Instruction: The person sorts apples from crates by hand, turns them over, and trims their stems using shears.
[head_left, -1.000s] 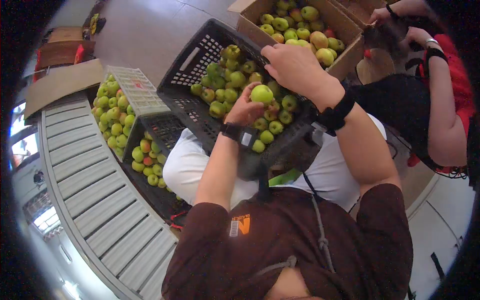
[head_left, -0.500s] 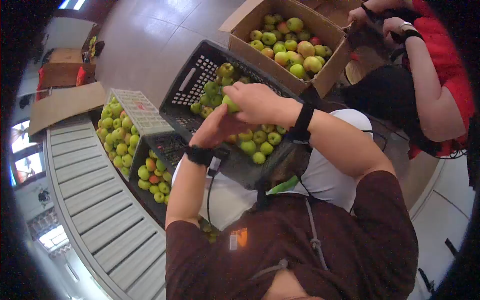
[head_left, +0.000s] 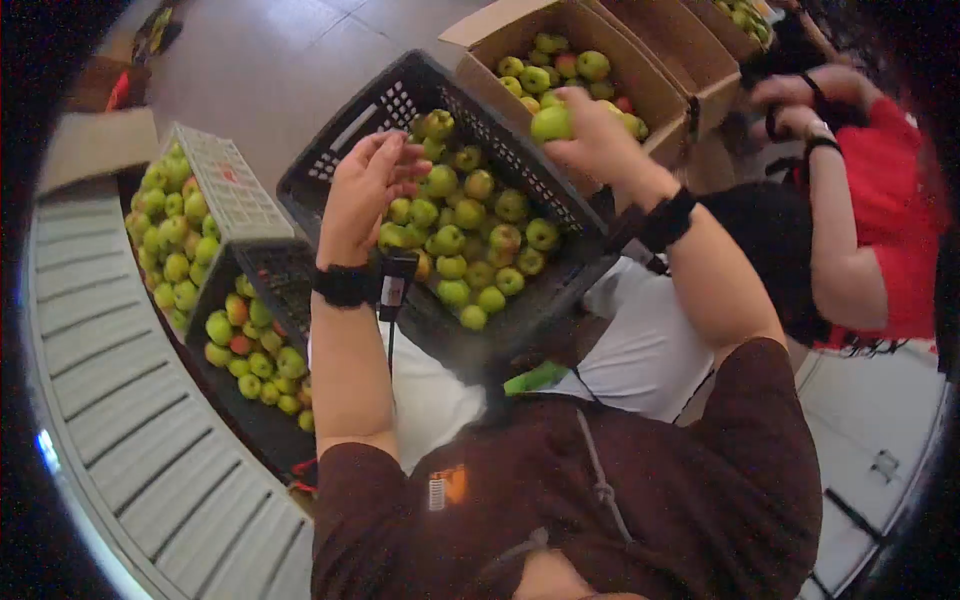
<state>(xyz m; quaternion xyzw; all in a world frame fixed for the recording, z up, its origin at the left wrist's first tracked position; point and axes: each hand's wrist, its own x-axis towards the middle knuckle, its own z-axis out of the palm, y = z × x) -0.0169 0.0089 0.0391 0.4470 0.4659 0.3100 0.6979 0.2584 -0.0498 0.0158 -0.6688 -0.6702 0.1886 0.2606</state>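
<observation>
My right hand [head_left: 600, 135] grips a green apple [head_left: 552, 124] over the near edge of a cardboard box [head_left: 665, 150] that holds several green and reddish apples. Above the left side of a black plastic crate [head_left: 350, 155] is my left hand [head_left: 368, 190], its fingers apart and nothing in them. Many green apples [head_left: 465, 213] lie loose in that crate, which sits at my knees. Both wrists carry black bands, and a small dark device [head_left: 397, 280] is at the left one.
To the left stand a white crate [head_left: 240, 190] and another dark crate [head_left: 225, 395], both with apples. A grey slatted surface [head_left: 140, 400] curves along the left. At the right, a person in a red top [head_left: 895, 230] works beside more cardboard boxes [head_left: 690, 50].
My right hand has moved right, from over the black crate to the cardboard box, with a green apple. My left hand has parted from it and moved left. The view has shifted.
</observation>
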